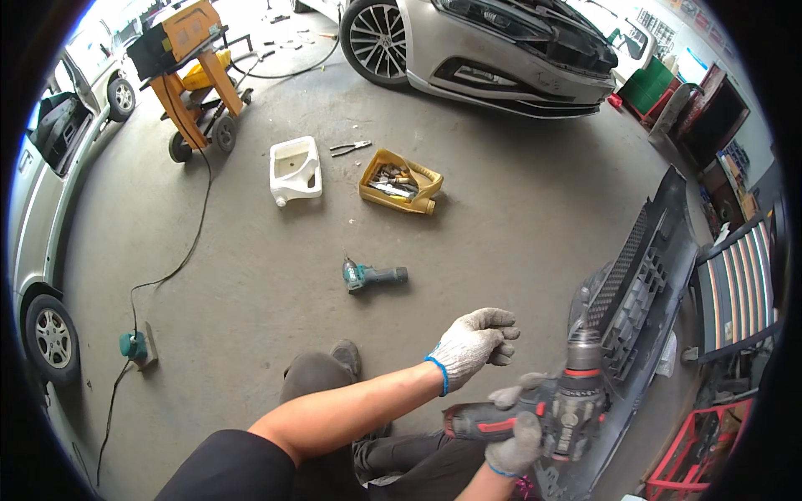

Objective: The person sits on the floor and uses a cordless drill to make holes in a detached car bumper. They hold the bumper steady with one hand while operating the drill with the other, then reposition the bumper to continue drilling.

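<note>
My right hand (pixel 515 442), in a whitish knit glove, is wrapped round the grip of a black and red cordless drill (pixel 576 405). The drill's chuck points away from me, beside a dark car bumper (pixel 647 313) that stands along my right side. Whether its tip touches the bumper cannot be made out. To the left of the drill, my left hand (pixel 474 344) hovers in a similar glove with a blue cuff. Its fingers are loosely bent and partly spread, with nothing visible in them.
A teal cordless driver (pixel 372 275) lies on the floor ahead. Beyond it are a white cut-open jug (pixel 296 171), pliers (pixel 351 148) and a yellow cut-open jug (pixel 399 184) of small parts. An orange wheeled machine (pixel 188 75) trails a cable. A red metal frame (pixel 697 442) sits lower right.
</note>
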Motion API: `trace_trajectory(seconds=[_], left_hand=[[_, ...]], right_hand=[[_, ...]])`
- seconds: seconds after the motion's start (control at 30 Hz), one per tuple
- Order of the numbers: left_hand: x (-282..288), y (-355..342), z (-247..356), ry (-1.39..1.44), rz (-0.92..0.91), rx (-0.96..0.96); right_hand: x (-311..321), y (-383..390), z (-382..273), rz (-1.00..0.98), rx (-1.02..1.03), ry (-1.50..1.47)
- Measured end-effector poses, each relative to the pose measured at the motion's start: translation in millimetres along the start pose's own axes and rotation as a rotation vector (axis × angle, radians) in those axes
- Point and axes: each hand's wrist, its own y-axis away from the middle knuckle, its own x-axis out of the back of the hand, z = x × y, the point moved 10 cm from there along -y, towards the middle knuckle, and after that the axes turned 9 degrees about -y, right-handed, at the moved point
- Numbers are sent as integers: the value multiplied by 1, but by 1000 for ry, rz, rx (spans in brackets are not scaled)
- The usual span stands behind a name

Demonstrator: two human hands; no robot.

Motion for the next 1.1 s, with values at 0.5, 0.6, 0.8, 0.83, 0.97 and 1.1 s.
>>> trace_trajectory(seconds=[0.5,0.6,0.8,0.83,0.97,1.1], left_hand=[[144,-131,2,27,168,-35],[153,-50,-28,306,311,277],[2,-35,191,434,88,203],[-49,-39,232,396,-34,255],[-143,-73,311,342,-143,252],[-263,-142,363,176,-139,337]], right_hand=[[-142,-91,29,-487,-150,486],[-153,-101,-15,-505,-168,696],[-158,-134,-97,-355,-305,1047],[-162,-147,-125,-337,-303,1081],[-184,-210,-209,-305,-82,1215],[-150,-283,-233,-130,-71,961]])
